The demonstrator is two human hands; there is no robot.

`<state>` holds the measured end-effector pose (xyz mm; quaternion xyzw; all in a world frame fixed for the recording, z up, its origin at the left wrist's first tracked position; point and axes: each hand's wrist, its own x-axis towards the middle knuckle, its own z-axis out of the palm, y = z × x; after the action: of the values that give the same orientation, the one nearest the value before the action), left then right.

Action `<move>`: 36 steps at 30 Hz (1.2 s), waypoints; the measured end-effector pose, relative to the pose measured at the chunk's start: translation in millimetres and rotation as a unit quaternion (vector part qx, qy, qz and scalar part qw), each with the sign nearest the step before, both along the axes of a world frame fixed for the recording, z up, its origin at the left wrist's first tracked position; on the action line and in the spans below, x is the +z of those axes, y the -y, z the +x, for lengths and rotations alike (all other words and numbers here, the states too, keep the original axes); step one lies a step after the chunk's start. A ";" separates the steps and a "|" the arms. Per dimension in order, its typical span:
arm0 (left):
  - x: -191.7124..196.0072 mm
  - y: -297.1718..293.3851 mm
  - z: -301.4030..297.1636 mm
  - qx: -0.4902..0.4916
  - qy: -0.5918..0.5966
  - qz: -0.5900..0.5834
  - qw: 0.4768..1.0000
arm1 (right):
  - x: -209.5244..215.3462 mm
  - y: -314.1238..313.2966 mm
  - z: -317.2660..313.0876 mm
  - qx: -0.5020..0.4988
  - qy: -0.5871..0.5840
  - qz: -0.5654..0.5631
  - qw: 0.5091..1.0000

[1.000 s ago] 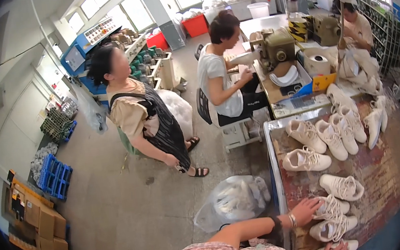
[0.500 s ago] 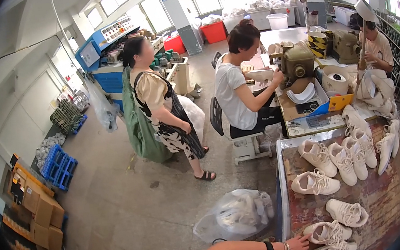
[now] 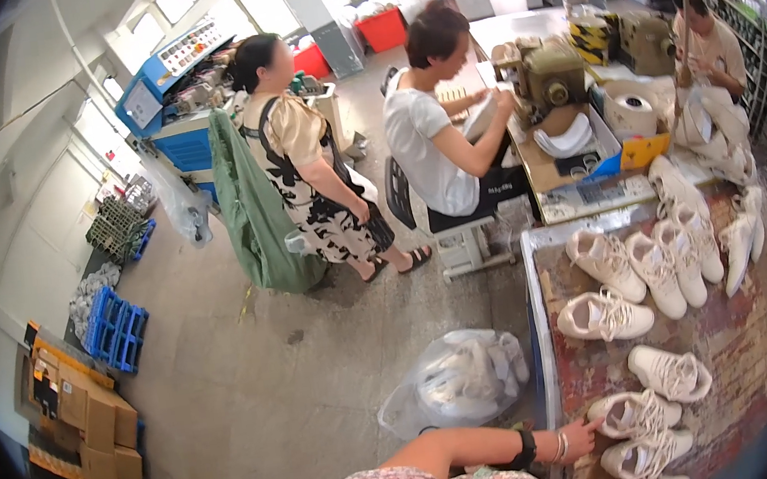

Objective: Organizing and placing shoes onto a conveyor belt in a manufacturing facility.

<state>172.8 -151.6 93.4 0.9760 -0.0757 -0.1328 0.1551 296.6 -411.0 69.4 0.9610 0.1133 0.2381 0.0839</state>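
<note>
My left hand (image 3: 577, 439), with a dark watch and bracelets at the wrist, reaches from the lower edge to the worktable (image 3: 762, 356). Its fingers are spread and rest against the heel of a white sneaker (image 3: 636, 411). It grips nothing. A second white sneaker (image 3: 647, 454) lies just below, and a third (image 3: 671, 372) just above. More white sneakers (image 3: 655, 268) lie in a row further up the table. My right hand is out of the picture.
A clear plastic bag of white shoes (image 3: 463, 378) lies on the floor beside the table. A seated person (image 3: 434, 147) works at a machine (image 3: 550, 75). A standing person (image 3: 314, 181) holds a green sack (image 3: 256, 217). Cardboard boxes (image 3: 80, 420) and blue crates (image 3: 117, 328) stand at the left.
The standing person has stepped closer to the seated person with the green sack. My left hand has slid down the table, staying by the nearest sneakers.
</note>
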 end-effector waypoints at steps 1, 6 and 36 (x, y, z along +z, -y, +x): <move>4.8 -2.5 -2.7 -0.008 0.006 0.015 1.000 | 13.3 -7.3 -4.5 0.003 -0.004 -0.005 1.000; 40.7 -12.7 4.2 -0.042 -0.028 -0.012 0.999 | 54.9 -16.6 -16.2 0.024 -0.064 0.027 0.997; 380.7 126.1 101.3 -0.338 0.008 -0.807 0.485 | 77.7 132.8 45.2 0.054 -0.385 0.376 0.841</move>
<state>274.1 -277.8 474.1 0.3239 -0.4746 -0.0474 0.8171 341.8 -543.9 147.1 0.9252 0.0902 -0.1224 -0.3476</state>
